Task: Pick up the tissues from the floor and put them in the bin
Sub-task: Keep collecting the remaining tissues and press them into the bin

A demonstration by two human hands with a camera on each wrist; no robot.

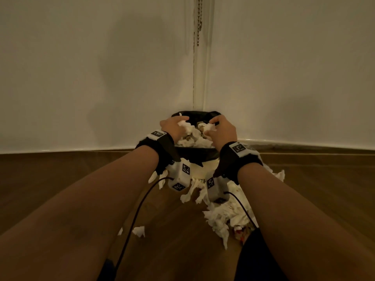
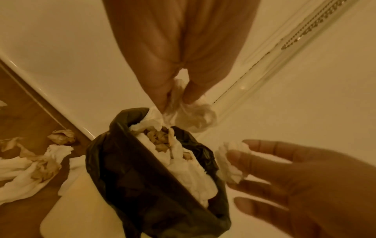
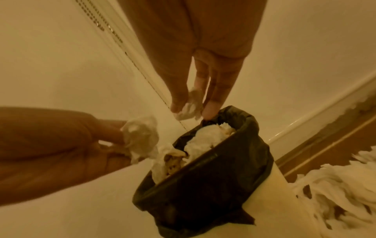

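A cream bin with a black liner point(image 1: 194, 156) stands in the corner of the room, heaped with white tissues point(image 1: 192, 138). Both hands hover over its mouth. My left hand point(image 1: 176, 126) pinches a crumpled tissue point(image 2: 193, 116) between thumb and fingertips above the bin's left rim. My right hand point(image 1: 221, 128) pinches a smaller wad point(image 3: 186, 112) between thumb and fingers over the far right rim. A large pile of tissues point(image 1: 225, 216) lies on the wooden floor in front of the bin, partly hidden by my right forearm.
White walls meet right behind the bin, with a skirting board point(image 1: 304, 144) along the floor and a bead chain point(image 1: 199, 21) hanging in the corner. A small tissue scrap point(image 1: 139, 231) lies on the floor to the left. Black cables run from both wrist cameras.
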